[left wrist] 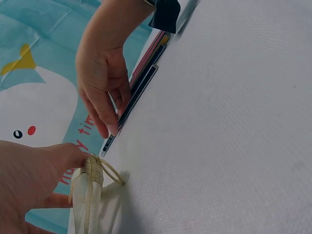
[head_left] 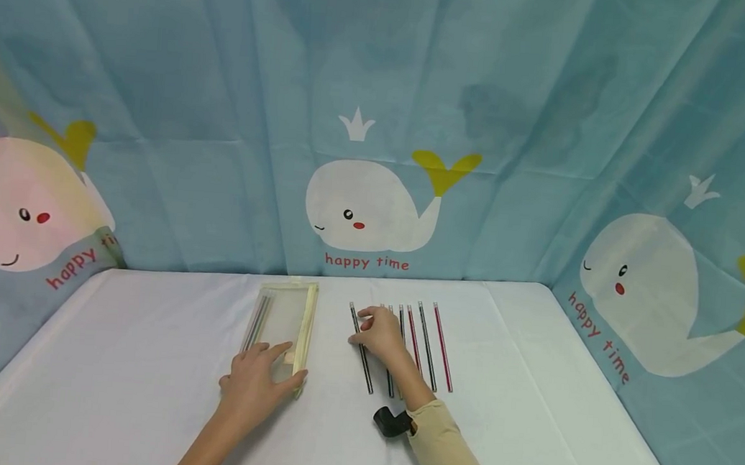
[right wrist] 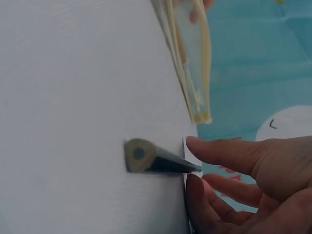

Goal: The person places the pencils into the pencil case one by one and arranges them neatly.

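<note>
My left hand [head_left: 254, 383] grips the near end of a clear pencil case [head_left: 285, 313] with a pale yellow zip edge. In the left wrist view, the thumb bears on the case's edge [left wrist: 90, 180], with fingers on the other side. Grey pencils [head_left: 257, 322] show inside it along the left. My right hand [head_left: 381, 334] is over the leftmost dark pencil [head_left: 364, 365] of a loose row. Thumb and fingertips lie either side of that pencil; the right wrist view shows a gap by the thumb. Its flat hexagonal end [right wrist: 140, 155] faces the wearer.
Several dark and red pencils, among them a red pencil [head_left: 442, 345] at the far right, lie side by side on the white tablecloth [head_left: 530, 388]. A black device [head_left: 390, 422] is at the right wrist. A blue whale-print curtain [head_left: 206, 199] stands behind the table.
</note>
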A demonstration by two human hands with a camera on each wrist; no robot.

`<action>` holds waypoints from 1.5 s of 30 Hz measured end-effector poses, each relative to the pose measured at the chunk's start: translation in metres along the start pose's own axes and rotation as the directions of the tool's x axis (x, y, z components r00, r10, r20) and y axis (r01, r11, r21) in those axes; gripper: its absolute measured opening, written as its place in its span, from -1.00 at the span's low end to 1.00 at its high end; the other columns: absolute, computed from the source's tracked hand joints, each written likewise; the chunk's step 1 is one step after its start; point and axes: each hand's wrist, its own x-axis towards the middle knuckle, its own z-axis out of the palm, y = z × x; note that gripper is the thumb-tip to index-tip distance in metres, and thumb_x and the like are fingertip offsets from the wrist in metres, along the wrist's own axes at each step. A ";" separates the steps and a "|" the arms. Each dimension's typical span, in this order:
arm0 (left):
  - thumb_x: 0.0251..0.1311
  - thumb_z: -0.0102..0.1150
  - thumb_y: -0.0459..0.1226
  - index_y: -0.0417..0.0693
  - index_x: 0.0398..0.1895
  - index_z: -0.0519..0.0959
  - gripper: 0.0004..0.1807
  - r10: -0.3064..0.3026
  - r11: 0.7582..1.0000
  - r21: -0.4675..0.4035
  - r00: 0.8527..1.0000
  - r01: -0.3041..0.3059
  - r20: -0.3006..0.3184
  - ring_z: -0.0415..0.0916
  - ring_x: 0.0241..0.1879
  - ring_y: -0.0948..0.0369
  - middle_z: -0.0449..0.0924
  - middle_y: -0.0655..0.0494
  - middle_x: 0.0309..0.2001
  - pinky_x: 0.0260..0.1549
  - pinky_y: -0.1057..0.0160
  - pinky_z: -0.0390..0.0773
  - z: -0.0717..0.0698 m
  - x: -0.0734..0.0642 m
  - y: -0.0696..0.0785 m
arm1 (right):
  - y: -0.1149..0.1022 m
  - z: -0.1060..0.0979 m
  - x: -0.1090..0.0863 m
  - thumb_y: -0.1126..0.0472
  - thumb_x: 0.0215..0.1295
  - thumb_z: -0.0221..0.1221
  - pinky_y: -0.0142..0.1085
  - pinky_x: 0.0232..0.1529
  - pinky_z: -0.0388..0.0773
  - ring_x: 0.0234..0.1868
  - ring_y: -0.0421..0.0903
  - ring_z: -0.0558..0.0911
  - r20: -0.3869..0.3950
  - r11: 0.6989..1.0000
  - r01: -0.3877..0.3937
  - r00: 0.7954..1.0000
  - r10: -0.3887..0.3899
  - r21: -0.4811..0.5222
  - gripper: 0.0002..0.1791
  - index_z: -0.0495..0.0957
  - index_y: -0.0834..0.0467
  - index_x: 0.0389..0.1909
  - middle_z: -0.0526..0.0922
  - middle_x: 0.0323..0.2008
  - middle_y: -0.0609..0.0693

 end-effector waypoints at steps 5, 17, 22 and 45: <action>0.25 0.45 0.07 -0.06 0.31 0.65 -0.36 -0.002 1.000 0.004 1.000 0.002 0.002 0.40 0.26 -0.51 0.52 -0.39 0.29 -0.15 -0.63 0.44 0.001 -0.001 0.000 | 0.002 0.003 -0.001 0.43 0.05 0.55 -0.38 -0.50 0.44 -0.53 -0.19 0.46 0.004 0.999 0.035 0.999 -0.035 -0.022 -0.52 0.69 0.37 0.04 0.59 -0.48 -0.03; 0.26 0.44 0.08 -0.06 0.32 0.64 -0.35 0.003 1.000 0.003 1.000 -0.003 0.002 0.39 0.27 -0.52 0.52 -0.39 0.29 -0.15 -0.64 0.43 0.001 0.000 -0.002 | 0.002 -0.003 0.001 0.46 0.16 0.47 -0.36 -0.48 0.68 -0.61 -0.24 0.59 0.070 0.990 -0.064 0.996 0.055 0.125 -0.59 0.67 0.40 0.05 0.66 -0.41 0.04; 0.27 0.44 0.07 -0.06 0.32 0.64 -0.36 0.003 1.000 0.000 1.000 -0.003 -0.001 0.38 0.27 -0.52 0.52 -0.38 0.29 -0.15 -0.64 0.42 0.002 0.000 -0.002 | 0.005 -0.004 0.003 0.43 0.18 0.46 -0.35 -0.47 0.69 -0.63 -0.26 0.62 0.094 0.976 -0.100 0.992 0.083 0.193 -0.55 0.66 0.41 0.10 0.73 -0.39 0.06; 0.26 0.44 0.08 -0.07 0.31 0.64 -0.35 -0.001 1.000 0.011 1.000 0.001 0.003 0.40 0.25 -0.52 0.53 -0.38 0.29 -0.15 -0.65 0.43 0.001 0.001 0.000 | -0.003 -0.009 0.001 0.40 0.30 0.38 -0.27 -0.31 0.75 -0.39 -0.15 0.75 0.121 0.954 -0.099 0.990 0.067 0.283 -0.54 0.62 0.37 0.21 0.75 -0.19 0.17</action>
